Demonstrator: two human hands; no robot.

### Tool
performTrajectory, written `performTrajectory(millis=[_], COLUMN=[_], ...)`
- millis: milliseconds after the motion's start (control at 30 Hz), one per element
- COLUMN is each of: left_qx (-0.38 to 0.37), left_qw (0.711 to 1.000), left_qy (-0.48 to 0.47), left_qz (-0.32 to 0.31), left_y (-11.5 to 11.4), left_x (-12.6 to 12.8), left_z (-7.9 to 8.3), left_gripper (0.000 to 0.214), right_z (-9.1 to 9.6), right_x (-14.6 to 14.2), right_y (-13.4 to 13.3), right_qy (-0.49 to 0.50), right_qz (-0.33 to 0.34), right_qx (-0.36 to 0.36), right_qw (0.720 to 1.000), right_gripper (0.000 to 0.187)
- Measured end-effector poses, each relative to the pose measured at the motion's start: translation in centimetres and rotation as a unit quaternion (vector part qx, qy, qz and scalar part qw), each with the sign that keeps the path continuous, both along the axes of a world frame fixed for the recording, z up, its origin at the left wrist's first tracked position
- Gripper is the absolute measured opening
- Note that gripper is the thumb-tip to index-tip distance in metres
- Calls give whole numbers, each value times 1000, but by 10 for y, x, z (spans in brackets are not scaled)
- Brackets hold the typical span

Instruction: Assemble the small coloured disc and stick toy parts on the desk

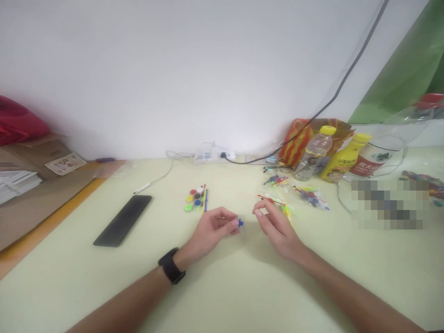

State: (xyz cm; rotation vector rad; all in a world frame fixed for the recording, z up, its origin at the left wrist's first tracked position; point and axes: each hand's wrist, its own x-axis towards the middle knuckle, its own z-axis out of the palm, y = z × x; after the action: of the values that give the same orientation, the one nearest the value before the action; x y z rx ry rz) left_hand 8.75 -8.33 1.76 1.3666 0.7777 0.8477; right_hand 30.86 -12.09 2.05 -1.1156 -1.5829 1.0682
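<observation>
Above the pale green table, my left hand pinches a small blue plastic piece between thumb and fingers. A clear, blurred edge shows around that piece. My right hand is just to the right, apart from it, with thumb and index fingertips close together in a pinch. Whatever may be between them is too small to see. Behind the right hand lie red and yellow-green plastic parts. Beyond my left hand sit several coloured round discs beside blue and yellow sticks.
A black phone-like slab lies at left. Clear bags of coloured parts lie at right, before a clear bottle, a yellow bottle and a paper cup. A power strip stands along the wall, trailing cables.
</observation>
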Motion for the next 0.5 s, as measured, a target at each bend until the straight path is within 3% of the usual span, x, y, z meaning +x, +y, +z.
performTrajectory(millis=[300, 500], left_qx=[1, -11], left_qw=[1000, 1000], left_qy=[-1, 12], left_qz=[-21, -14], left_y=[0, 0], left_x=[0, 0], left_z=[-2, -7], left_gripper=[25, 29], right_z=[-1, -4], right_x=[-12, -11], right_y=[-2, -1], right_qy=[-12, -5], right_qz=[78, 72], right_qx=[29, 1], right_qw=[996, 997], right_gripper=[18, 22])
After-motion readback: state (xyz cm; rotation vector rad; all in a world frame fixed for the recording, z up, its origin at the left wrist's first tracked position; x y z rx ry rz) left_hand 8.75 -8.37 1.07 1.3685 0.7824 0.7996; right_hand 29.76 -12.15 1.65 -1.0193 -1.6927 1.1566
